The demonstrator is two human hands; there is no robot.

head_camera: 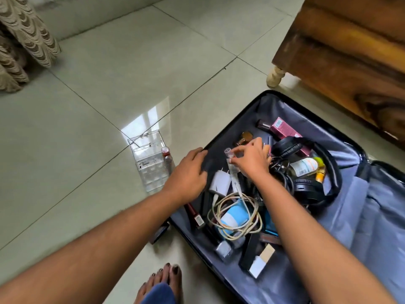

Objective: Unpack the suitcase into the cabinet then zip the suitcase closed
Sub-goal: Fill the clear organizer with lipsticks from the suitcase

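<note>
Two hands are reaching down into an open suitcase (361, 216) lying flat on the floor. The left hand (188, 172) is resting over the suitcase's left rim, its fingers spread and only loosely bent, gripping nothing. The right hand (252, 159) is hovering over the middle of the case, its thumb and fingertips pinching a small clear tube (232, 170) with a white printed label, the tube's capped end pointing up and away from the person.

Pale, glossy floor tiles (109, 95) are reflecting window light. A wooden piece of furniture (350, 51) on a turned cream leg is standing just beyond the suitcase at the upper right, and a patterned beige curtain (22, 40) is hanging at the upper left. A bare foot (162, 284) is showing at the bottom edge.

A clear acrylic organiser (149, 163) is sitting on the floor just left of the left hand, with a small red-capped bottle (167, 159) against its right side. Inside the grey-lined suitcase, a white charger plug (219, 181) is lying directly below and between the hands, a coiled white cable (236, 216) is lying nearer the person over a blue-and-white container (232, 218), and black headphones (306, 167) are lying just right of the right hand, beside a pink box (285, 130).
</note>
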